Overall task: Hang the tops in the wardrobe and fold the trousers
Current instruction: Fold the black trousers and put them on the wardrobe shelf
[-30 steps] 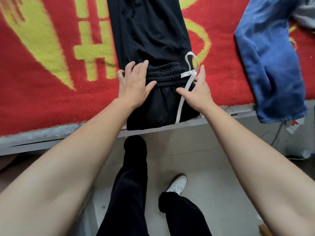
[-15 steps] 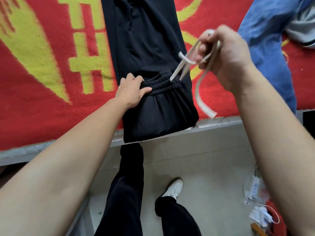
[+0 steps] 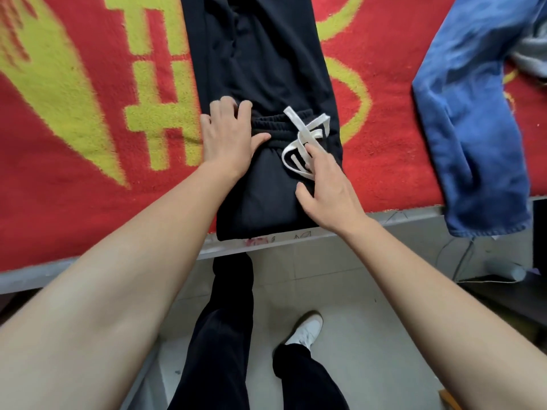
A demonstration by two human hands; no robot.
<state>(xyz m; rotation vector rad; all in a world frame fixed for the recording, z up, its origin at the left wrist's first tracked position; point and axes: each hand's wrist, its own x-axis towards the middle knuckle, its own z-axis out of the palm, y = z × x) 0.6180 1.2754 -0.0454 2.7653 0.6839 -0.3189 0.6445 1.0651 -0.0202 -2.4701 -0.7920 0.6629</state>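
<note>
Broadly, a red blanket (image 3: 74, 173) with yellow figures covers the bed from the near edge to the far edge of view. Black trousers (image 3: 260, 54) lie lengthwise down its middle, legs running to the far side. The waist end is folded back on itself and sits close to the near edge. Blue jeans (image 3: 473, 128) lie well apart at the right, one end hanging over the near edge.

The left hand (image 3: 228, 137) lies flat on the left part of the waistband, grip spread, fingers straight and pressing the cloth down. The right hand (image 3: 328, 187) rests on the right part of the fold, grip likewise spread and holding nothing; its forefinger touches the white drawstring (image 3: 302, 134), which lies in loose crossed loops on the waistband.

Probable step: tidying the cord before the next fold.

Risks: the loose cord may slip out and trail from the finished bundle if not tucked. The fold may also slide off the bed, since it sits so near the edge, or spring open once the pressing hand lifts.
</note>
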